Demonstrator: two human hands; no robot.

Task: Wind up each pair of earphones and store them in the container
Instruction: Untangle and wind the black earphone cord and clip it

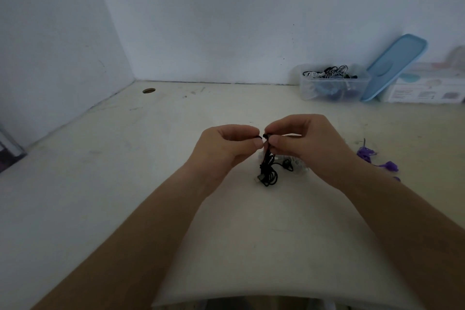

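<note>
The left grip (pixel 226 148) and the right grip (pixel 304 143), thumbs nearly touching, each pinch the top of the black earphones (pixel 268 171), whose bundled cord hangs straight down below them, and the container (pixel 308 90) stands well beyond, nearer to the right grip.

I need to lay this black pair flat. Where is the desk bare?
Bare desk lies left of the left hand, out to the wall and cable hole, and between the hands and the container. Crowded: by the black earphones and right hand, white earphones, then purple earphones; far right, lid and box.
</note>
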